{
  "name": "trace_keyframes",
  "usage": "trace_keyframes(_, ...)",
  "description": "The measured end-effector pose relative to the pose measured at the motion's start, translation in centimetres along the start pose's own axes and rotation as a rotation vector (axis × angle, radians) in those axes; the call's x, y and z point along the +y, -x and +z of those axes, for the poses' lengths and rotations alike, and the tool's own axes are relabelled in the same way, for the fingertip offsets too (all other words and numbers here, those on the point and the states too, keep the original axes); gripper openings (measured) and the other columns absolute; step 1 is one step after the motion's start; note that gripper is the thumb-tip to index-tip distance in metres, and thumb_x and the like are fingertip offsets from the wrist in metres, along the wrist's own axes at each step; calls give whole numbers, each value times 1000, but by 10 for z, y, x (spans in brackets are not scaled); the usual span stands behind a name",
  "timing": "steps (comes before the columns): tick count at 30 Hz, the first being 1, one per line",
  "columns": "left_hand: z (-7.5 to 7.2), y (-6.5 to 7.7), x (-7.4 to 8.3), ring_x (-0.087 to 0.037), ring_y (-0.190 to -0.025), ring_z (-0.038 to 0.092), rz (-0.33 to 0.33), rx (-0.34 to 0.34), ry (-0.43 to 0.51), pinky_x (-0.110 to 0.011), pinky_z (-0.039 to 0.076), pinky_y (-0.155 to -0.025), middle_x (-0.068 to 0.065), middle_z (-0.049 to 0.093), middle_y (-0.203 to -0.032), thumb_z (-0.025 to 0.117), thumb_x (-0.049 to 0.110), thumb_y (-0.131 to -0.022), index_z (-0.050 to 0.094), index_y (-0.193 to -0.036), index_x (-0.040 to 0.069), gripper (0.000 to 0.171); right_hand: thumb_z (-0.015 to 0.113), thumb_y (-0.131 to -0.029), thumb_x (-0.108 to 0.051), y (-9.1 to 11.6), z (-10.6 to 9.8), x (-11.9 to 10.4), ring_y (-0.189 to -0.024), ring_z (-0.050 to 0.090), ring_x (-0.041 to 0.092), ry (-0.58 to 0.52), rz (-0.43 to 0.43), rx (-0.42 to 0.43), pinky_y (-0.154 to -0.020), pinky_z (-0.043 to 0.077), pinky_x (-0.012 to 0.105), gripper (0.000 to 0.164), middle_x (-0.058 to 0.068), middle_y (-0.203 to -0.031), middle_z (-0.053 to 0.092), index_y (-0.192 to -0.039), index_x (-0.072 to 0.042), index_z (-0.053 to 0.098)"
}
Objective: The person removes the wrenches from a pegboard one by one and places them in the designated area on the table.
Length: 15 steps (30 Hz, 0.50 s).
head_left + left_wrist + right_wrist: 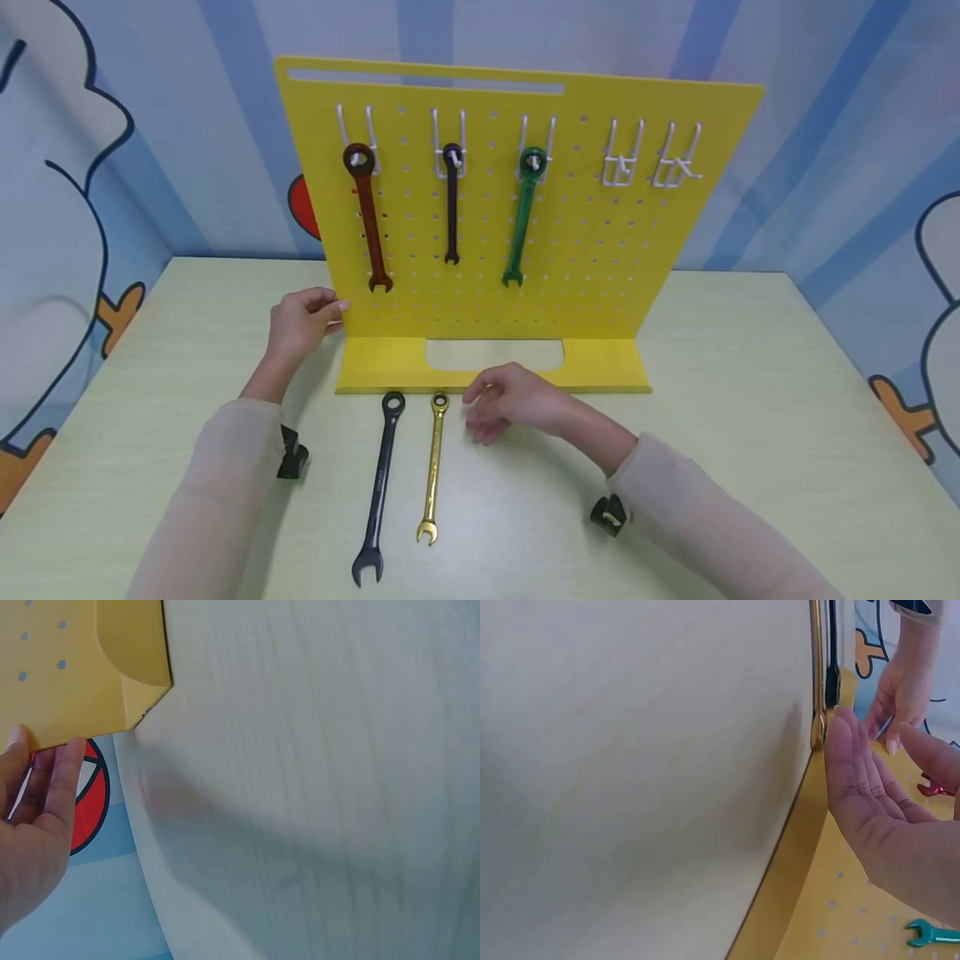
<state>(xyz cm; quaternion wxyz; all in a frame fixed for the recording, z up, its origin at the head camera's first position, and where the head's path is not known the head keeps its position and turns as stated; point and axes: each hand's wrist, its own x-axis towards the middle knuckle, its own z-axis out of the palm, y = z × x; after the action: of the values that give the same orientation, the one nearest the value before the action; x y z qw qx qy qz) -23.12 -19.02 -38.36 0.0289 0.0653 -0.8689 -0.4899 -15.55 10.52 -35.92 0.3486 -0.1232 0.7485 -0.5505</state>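
My left hand pinches the left edge of a yellow pegboard, thumb on one face and fingers behind, as the left wrist view shows. My right hand hovers by the board's base, fingers loosely bent with nothing between them. Just left of it, a gold combination wrench lies on the table, ring end toward the board. Beside that lies a longer black combination wrench. On the board's hooks hang a red wrench, a small dark wrench and a green wrench.
Two white hooks, one nearer the middle and one at the right, carry no wrench. The pale wooden table extends on both sides of the board. Behind it stands a blue patterned backdrop.
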Motion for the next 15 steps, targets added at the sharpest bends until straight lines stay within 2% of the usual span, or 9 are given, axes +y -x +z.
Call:
trace_keyframes(2, -3, 8, 11, -28, -92, 60, -3, -23, 1, -27, 54, -74, -21, 60, -105, 56, 20, -91, 60, -107, -6, 31, 55, -87, 4, 0, -4, -2, -76, 64, 31, 4, -11, 13, -69, 56, 41, 22, 22, -89, 65, -107, 11, 53)
trace_keyframes(3, -4, 9, 13, -29, -92, 60, -6, -25, 2, -28, 54, -75, -21, 60, -105, 56, 19, -91, 60, -107, -6, 30, 56, -86, 4, -1, -7, -3, -77, 64, 32, 6, -15, 21, -70, 56, 41, 23, 22, -89, 65, -108, 11, 52)
trace_keyframes(5, 1, -3, -4, -25, -89, 62, 20, -8, -6, -26, 55, -72, -17, 61, -102, 57, 25, -90, 61, -105, -3, 32, 56, -87, 4, -1, -12, -5, -79, 64, 34, 5, -23, 33, -72, 56, 42, 25, 24, -92, 64, -109, 12, 51)
trace_keyframes(10, 3, -7, -9, -21, -86, 62, 7, 14, 1, -24, 55, -69, -15, 62, -100, 59, 25, -89, 62, -102, -1, 29, 54, -88, 4, 3, -26, -16, -89, 60, 40, -27, -22, 78, -81, 52, 46, 29, 27, -99, 61, -115, 12, 48)
trace_keyframes(12, 0, 4, 6, -24, -89, 61, -25, 2, 19, -23, 55, -70, -17, 61, -102, 59, 21, -89, 61, -104, -3, 28, 53, -88, 5, 4, -32, -21, -93, 59, 41, -30, -31, 100, -83, 51, 48, 30, 27, -100, 60, -117, 12, 46)
trace_keyframes(15, 2, -8, -11, -22, -87, 62, 0, 0, 19, -16, 54, -61, -16, 62, -102, 60, 25, -88, 62, -103, -1, 31, 52, -89, 5, 6, -40, -26, -97, 56, 41, -27, -54, 128, -86, 49, 48, 32, 27, -103, 58, -119, 11, 45)
